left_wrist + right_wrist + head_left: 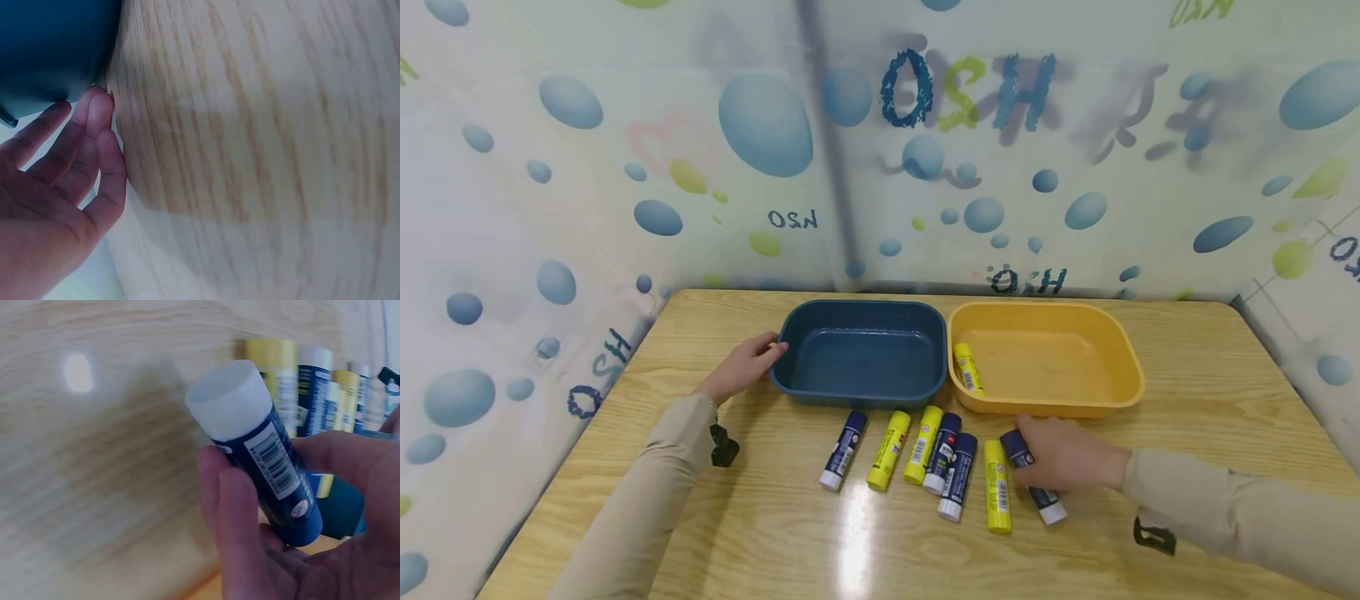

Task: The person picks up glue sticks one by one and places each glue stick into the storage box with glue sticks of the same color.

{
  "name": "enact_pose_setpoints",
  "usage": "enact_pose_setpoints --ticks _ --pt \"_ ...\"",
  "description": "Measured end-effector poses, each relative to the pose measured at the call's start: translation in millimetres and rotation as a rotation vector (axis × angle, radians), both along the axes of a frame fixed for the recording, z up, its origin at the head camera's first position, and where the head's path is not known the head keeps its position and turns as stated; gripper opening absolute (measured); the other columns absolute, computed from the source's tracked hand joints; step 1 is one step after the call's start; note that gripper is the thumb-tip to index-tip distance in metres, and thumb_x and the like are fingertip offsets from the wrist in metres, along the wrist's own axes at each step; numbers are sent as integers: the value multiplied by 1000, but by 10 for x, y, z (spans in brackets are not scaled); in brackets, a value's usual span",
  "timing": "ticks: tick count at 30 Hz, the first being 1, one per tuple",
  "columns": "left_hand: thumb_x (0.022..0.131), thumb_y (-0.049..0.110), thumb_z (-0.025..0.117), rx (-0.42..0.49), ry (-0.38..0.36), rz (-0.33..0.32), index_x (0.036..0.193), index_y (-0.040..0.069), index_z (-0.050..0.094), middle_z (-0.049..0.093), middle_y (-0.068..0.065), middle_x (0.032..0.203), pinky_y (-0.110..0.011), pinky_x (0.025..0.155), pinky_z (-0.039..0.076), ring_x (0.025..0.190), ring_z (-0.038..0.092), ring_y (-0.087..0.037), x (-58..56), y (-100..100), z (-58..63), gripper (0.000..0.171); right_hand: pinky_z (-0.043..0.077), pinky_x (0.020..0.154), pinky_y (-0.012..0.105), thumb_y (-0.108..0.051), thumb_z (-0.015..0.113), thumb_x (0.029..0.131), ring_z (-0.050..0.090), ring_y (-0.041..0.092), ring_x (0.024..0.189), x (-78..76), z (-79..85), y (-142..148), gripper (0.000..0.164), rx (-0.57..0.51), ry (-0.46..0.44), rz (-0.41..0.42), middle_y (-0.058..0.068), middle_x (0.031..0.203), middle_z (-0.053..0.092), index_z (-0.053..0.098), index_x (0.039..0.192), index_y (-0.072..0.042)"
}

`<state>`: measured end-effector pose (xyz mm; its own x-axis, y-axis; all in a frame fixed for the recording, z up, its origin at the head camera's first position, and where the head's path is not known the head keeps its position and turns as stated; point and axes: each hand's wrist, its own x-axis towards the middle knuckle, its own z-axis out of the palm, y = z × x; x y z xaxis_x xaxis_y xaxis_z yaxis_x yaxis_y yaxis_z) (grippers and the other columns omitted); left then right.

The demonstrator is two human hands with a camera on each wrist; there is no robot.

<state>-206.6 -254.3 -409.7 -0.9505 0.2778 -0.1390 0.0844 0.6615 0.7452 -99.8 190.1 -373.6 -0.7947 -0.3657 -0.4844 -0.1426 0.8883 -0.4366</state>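
Observation:
My right hand (1067, 454) grips a dark blue glue stick (269, 456) between thumb and fingers, its white end pointing away from the palm in the right wrist view. Left of it lies a yellow glue stick (997, 487). Further left, several more blue and yellow glue sticks lie loosely side by side, among them a yellow one (889, 450) and a blue one (843, 451). My left hand (747, 367) rests against the left end of the dark blue tray (859, 398), with relaxed fingers (103, 165) at its outer wall.
Right beside the blue tray stands a yellow-orange tray (1052, 407); one yellow glue stick (967, 369) leans inside at its left end. Both trays are on the wooden table (760, 533), near a patterned wall (865, 192).

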Motion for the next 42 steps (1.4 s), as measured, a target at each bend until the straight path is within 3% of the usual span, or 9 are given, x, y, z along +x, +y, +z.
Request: enact_pose_setpoints --ticks 8,15,20,23,28,32,38,42 --pt "104 33 42 -8 17 -12 115 -2 52 49 -11 83 -40 71 46 76 50 -25 -26 -16 -32 39 48 50 30 -24 77 81 56 14 57 -56 211 -113 46 -18 30 32 5 78 54 49 112 -5" --pt "104 30 44 -11 11 -21 131 -5 45 58 -17 94 -42 76 51 83 58 -26 -20 -27 -5 44 49 49 29 -18 74 84 57 16 54 -102 329 -201 40 -59 -7 9 6 75 56 47 111 -6" --pt "103 28 45 -1 17 -25 151 6 23 62 -25 108 -43 77 51 86 62 -28 -8 -39 11 58 50 50 29 -18 73 85 58 16 55 -139 436 -287 39 -80 2 13 6 76 56 46 112 -7" --pt "103 28 46 11 27 -32 155 13 15 65 -21 100 -41 73 50 76 58 -25 -16 -40 6 62 50 51 30 -18 72 86 58 16 57 -164 483 -334 38 -97 1 13 5 77 57 47 112 -7" --pt "104 28 45 31 24 -35 155 22 17 61 -14 85 -38 68 46 65 51 -26 -31 -23 3 59 50 52 30 -19 72 86 59 16 57 -206 563 -395 39 -108 0 24 5 78 58 46 113 -7" --pt "104 28 44 27 39 -31 155 23 19 62 -16 93 -37 68 47 67 52 -26 -19 -2 16 57 51 54 29 -20 71 87 60 16 60 -251 627 -440 42 -144 -9 35 6 82 59 45 116 -6" --pt "104 28 44 35 55 -33 155 20 19 58 -26 117 -37 71 51 91 60 -30 -19 -8 -11 58 50 54 29 -23 69 89 60 17 61 -355 691 -499 42 -193 38 83 5 81 60 44 117 -5" --pt "103 27 45 100 15 -33 156 21 18 56 -28 118 -36 70 51 89 59 -29 -41 -33 -20 59 51 55 29 -23 68 90 60 18 62 -414 697 -545 44 -200 19 79 5 81 60 43 121 -6"
